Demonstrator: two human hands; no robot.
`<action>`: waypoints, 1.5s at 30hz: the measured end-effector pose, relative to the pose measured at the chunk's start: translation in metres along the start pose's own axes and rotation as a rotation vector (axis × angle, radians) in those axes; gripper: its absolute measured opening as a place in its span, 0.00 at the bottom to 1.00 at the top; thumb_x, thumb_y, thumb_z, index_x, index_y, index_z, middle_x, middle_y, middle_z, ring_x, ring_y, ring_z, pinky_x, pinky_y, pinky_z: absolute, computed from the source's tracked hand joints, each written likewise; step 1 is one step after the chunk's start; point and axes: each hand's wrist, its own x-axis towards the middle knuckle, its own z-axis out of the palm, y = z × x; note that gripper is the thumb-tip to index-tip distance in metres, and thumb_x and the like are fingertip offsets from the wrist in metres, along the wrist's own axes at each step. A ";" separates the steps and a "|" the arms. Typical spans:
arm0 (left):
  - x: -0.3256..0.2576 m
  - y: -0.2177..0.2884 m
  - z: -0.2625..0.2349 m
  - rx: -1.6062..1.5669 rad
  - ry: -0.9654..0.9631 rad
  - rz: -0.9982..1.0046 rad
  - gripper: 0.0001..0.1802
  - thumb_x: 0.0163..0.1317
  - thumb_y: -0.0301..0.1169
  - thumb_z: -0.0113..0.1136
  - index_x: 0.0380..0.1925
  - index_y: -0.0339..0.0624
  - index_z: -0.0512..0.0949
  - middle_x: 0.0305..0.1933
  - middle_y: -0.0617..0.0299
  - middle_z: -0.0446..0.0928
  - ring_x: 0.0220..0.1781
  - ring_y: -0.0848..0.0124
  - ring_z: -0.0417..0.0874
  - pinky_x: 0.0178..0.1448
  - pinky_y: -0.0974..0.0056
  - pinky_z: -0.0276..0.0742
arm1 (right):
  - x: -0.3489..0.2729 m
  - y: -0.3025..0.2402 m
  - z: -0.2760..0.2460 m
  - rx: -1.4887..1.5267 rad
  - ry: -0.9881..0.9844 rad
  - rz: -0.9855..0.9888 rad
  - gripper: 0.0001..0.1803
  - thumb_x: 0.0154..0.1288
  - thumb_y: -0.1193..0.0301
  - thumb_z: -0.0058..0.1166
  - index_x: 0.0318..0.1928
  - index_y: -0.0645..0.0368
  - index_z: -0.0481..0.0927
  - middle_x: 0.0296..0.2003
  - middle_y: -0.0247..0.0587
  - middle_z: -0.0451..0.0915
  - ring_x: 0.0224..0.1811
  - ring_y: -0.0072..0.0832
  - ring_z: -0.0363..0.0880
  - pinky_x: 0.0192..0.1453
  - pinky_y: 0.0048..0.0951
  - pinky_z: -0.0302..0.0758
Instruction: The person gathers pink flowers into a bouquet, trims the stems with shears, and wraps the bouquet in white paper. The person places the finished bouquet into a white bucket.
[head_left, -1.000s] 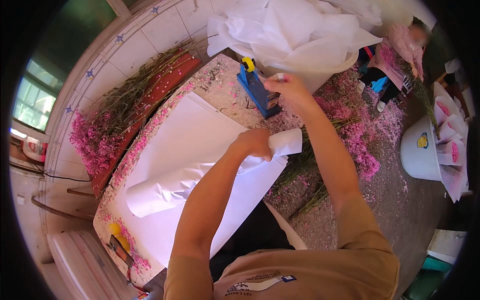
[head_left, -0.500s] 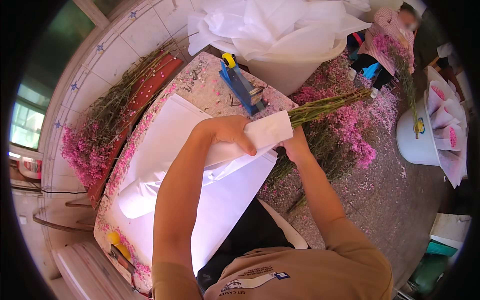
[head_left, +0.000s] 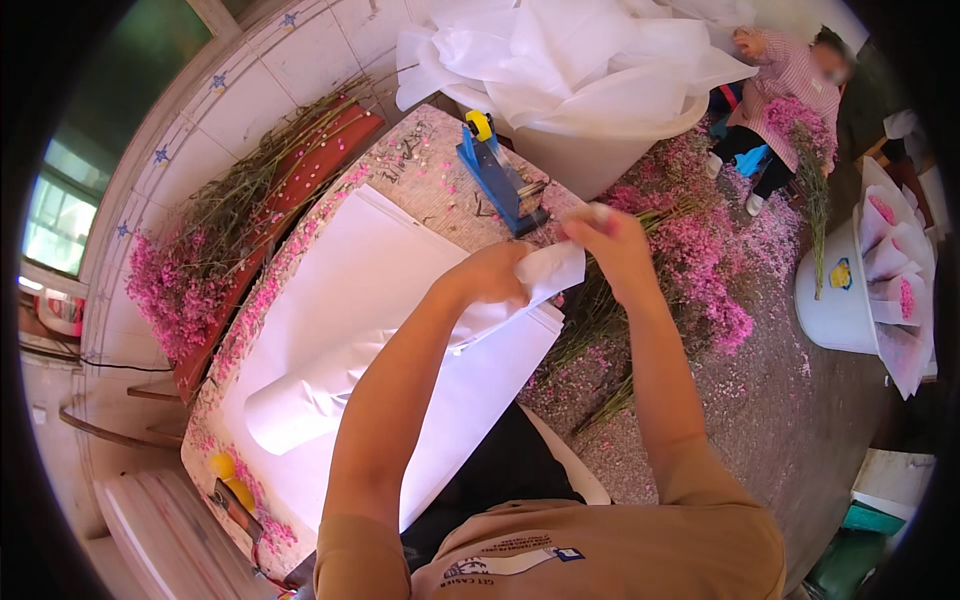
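Note:
A long white paper roll (head_left: 300, 400) lies aslant over flat white sheets (head_left: 345, 250) on the table. My left hand (head_left: 495, 275) is wrapped round the roll near its right end. My right hand (head_left: 610, 240) is just past that end, thumb and fingers pinched together. A small whitish bit shows at its fingers, too small to name. Green stems (head_left: 660, 213) show beyond the right hand; whether they come out of the roll is hidden. A blue tape dispenser (head_left: 497, 185) with a yellow roll stands on the table close to both hands.
Pink flower bunches lie on a red board (head_left: 330, 135) at left and on the floor (head_left: 700, 300) at right. A tub (head_left: 570, 150) of white wrapping stands behind. Another person (head_left: 790, 110) sits far right, near a white bucket (head_left: 825, 295) of wrapped bouquets.
My right hand has come up from under the roll's end to above it, now pinched. My left hand has shifted right along the roll. The stems that stuck out are now mostly covered.

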 end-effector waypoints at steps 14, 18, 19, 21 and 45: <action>-0.050 0.039 0.050 0.428 0.360 -0.042 0.22 0.50 0.29 0.66 0.46 0.36 0.76 0.42 0.45 0.86 0.48 0.47 0.88 0.53 0.42 0.80 | 0.018 0.001 0.000 -1.450 -0.270 -0.097 0.28 0.49 0.56 0.75 0.45 0.61 0.83 0.35 0.55 0.86 0.45 0.49 0.87 0.51 0.49 0.79; -0.099 0.072 0.069 0.385 0.538 0.140 0.40 0.45 0.29 0.73 0.62 0.30 0.71 0.43 0.48 0.86 0.50 0.52 0.88 0.56 0.46 0.76 | -0.049 -0.053 -0.007 -1.049 -0.657 -0.395 0.32 0.47 0.60 0.78 0.52 0.63 0.82 0.34 0.53 0.86 0.39 0.52 0.86 0.45 0.48 0.80; -0.096 0.070 0.079 0.415 0.520 0.104 0.31 0.46 0.30 0.74 0.53 0.32 0.78 0.42 0.49 0.86 0.49 0.53 0.88 0.55 0.47 0.76 | -0.063 -0.054 -0.002 -1.228 -0.693 -0.527 0.35 0.45 0.62 0.79 0.54 0.64 0.81 0.35 0.54 0.87 0.40 0.52 0.86 0.46 0.49 0.81; -0.105 0.068 0.102 0.530 0.544 0.143 0.31 0.49 0.30 0.71 0.56 0.34 0.79 0.40 0.52 0.85 0.50 0.56 0.86 0.58 0.51 0.74 | -0.078 -0.043 0.004 -1.431 -0.763 -0.514 0.40 0.42 0.64 0.80 0.57 0.65 0.80 0.37 0.57 0.87 0.41 0.54 0.87 0.47 0.50 0.82; -0.672 -0.165 0.282 -0.225 2.261 -0.743 0.19 0.68 0.20 0.58 0.59 0.37 0.82 0.43 0.65 0.82 0.40 0.77 0.78 0.49 0.70 0.76 | -0.100 0.018 0.303 -0.952 -1.251 -0.171 0.52 0.40 0.70 0.80 0.70 0.62 0.71 0.56 0.53 0.83 0.61 0.40 0.82 0.67 0.36 0.74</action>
